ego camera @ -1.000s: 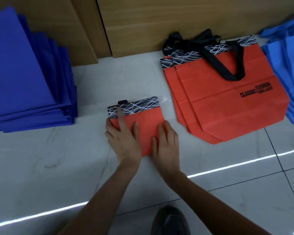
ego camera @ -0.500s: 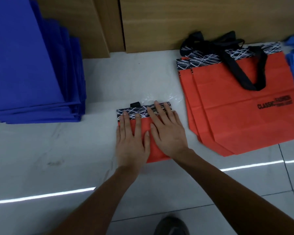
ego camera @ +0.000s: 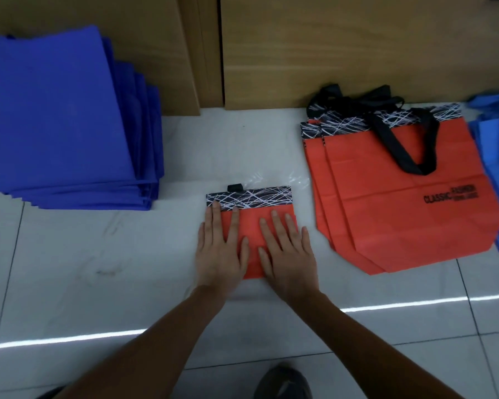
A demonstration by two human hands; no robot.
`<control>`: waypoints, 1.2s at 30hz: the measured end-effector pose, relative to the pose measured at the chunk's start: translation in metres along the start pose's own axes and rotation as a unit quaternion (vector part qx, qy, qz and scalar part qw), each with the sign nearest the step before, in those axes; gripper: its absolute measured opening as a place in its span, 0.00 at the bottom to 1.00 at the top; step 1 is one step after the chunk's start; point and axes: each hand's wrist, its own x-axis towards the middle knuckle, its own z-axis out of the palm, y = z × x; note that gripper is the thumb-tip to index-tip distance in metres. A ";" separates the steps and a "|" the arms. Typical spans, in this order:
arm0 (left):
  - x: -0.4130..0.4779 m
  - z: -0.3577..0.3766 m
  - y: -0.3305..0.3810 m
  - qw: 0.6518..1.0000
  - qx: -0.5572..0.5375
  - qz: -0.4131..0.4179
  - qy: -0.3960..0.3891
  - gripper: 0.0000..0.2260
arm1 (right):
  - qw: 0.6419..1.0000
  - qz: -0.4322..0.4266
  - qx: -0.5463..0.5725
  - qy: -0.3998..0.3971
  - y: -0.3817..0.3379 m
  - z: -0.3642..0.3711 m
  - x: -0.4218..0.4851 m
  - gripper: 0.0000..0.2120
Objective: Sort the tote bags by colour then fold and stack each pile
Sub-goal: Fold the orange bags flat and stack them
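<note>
Bare tile floor (ego camera: 69,269) lies open to your left and toward you; the dark blue stack (ego camera: 61,116) sits far left, well apart, and the unfolded orange bags (ego camera: 401,211) lie just right. The folded orange bag (ego camera: 252,223) lies flat at centre, patterned band away from you, long axis left-right. Your left hand (ego camera: 221,254) and right hand (ego camera: 288,254) press flat on it, fingers spread, gripping nothing.

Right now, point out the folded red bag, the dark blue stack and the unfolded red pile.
folded red bag (ego camera: 252,223): head view, bare red panel between hands
dark blue stack (ego camera: 55,110): head view, top face
unfolded red pile (ego camera: 386,220): head view, top bag's front
</note>
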 end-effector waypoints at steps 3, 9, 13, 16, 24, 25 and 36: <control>0.002 0.001 -0.001 1.000 0.008 -0.001 -0.002 0.26 | 1.000 -0.014 0.014 -0.002 0.008 0.008 -0.004 0.25; 0.004 -0.006 -0.001 0.999 -0.027 0.000 -0.030 0.25 | 0.999 -0.016 0.023 -0.024 0.007 0.003 -0.002 0.25; -0.007 -0.024 0.004 0.962 -0.242 -0.126 0.024 0.21 | 0.998 0.000 0.054 -0.026 0.006 0.001 -0.001 0.24; -0.018 -0.040 0.010 0.853 -0.464 -0.240 0.011 0.20 | 0.993 0.026 0.115 -0.026 0.005 0.001 0.000 0.25; -0.015 -0.050 -0.011 0.663 -0.675 -0.312 -0.083 0.08 | 0.887 0.146 0.436 0.045 -0.004 -0.014 -0.005 0.26; -0.014 -0.053 -0.015 0.630 -0.709 -0.307 -0.079 0.10 | 0.858 0.191 0.474 0.056 -0.005 -0.019 -0.004 0.29; 0.004 -0.074 -0.038 0.725 -0.603 -0.333 -0.028 0.14 | 0.809 0.238 0.536 -0.043 -0.029 -0.055 0.027 0.16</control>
